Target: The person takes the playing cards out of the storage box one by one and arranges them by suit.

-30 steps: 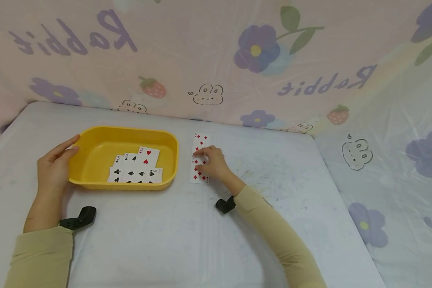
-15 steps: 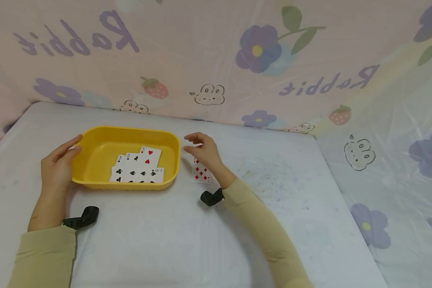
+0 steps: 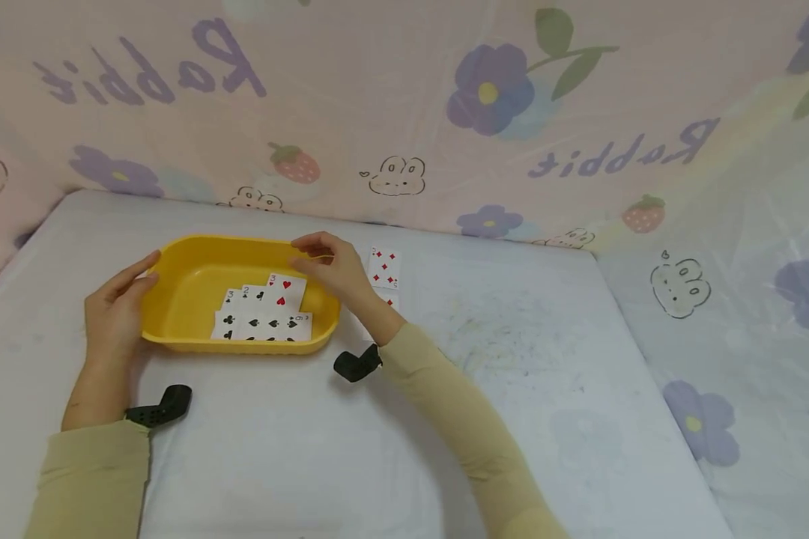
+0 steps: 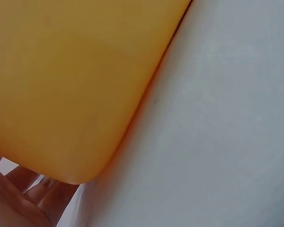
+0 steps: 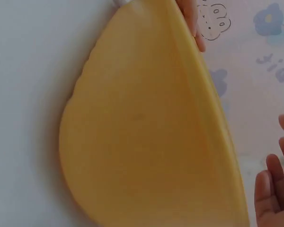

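Observation:
A yellow plastic tub (image 3: 189,346) stands on the white table and holds several playing cards, among them a three of hearts (image 3: 286,288) and a spade card (image 3: 276,327). My left hand (image 3: 113,318) grips the tub's left end, thumb at the rim; its fingers show around the tub corner in the left wrist view. At the tub's back right is my right hand (image 3: 337,268), fingers over the rim and spread, with nothing visible between them; whether they touch it is unclear. A five of diamonds (image 3: 384,268) lies right of the tub. Below it, another diamond card (image 3: 389,297) is mostly hidden by my forearm.
A printed curtain (image 3: 404,112) with flowers and rabbits hangs behind the table. Its right side (image 3: 748,337) runs along the table's right edge. Faint dark smudges (image 3: 499,337) mark the white table cover (image 3: 546,442). Both wrists carry a black camera mount (image 3: 357,364).
My right hand has left the diamond cards and moved leftward to the tub's back right rim. The five of diamonds shows again. My left hand stays at the tub's left end.

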`<action>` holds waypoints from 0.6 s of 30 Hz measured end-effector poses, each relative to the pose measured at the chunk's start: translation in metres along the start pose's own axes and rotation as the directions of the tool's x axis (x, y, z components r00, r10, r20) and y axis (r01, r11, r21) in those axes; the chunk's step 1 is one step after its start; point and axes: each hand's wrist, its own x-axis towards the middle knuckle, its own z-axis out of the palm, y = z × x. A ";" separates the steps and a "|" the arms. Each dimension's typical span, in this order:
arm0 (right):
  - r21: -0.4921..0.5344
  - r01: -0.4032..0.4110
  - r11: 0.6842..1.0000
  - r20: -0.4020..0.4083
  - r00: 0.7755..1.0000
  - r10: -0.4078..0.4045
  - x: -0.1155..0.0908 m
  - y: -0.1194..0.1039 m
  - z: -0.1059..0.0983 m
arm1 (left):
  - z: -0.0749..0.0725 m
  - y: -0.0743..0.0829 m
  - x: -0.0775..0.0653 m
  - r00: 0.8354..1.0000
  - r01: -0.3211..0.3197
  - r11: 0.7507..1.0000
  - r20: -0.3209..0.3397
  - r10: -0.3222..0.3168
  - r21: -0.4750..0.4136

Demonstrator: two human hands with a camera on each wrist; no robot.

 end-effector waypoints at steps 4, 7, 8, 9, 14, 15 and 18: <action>0.004 -0.005 1.000 0.061 0.998 0.005 0.004 0.000 0.015 | 0.001 -0.001 -0.001 1.000 -0.002 1.000 -0.003 0.002 -0.020; -0.018 -0.016 1.000 0.111 0.994 0.018 0.006 0.002 0.025 | 0.001 -0.001 0.000 1.000 -0.015 1.000 0.006 0.015 -0.026; -0.031 -0.024 0.999 0.130 0.991 0.027 0.006 0.002 0.028 | 0.001 -0.001 0.000 1.000 -0.020 0.999 0.009 0.020 -0.027; -0.043 -0.032 0.999 0.147 0.988 0.038 0.006 0.003 0.031 | 0.001 -0.002 0.001 1.000 -0.026 0.999 0.013 0.027 -0.033; -0.130 -0.104 0.986 0.179 0.976 0.127 0.005 0.005 0.041 | -0.001 -0.003 0.001 0.999 -0.036 0.999 0.037 0.037 -0.025; -0.142 -0.123 0.982 0.171 0.974 0.147 0.004 0.005 0.042 | -0.002 -0.003 0.000 0.999 -0.034 0.999 0.038 0.034 -0.018; -0.193 -0.176 0.965 0.138 0.969 0.204 0.005 0.004 0.046 | -0.002 -0.002 0.000 0.999 -0.023 1.000 0.031 0.024 -0.007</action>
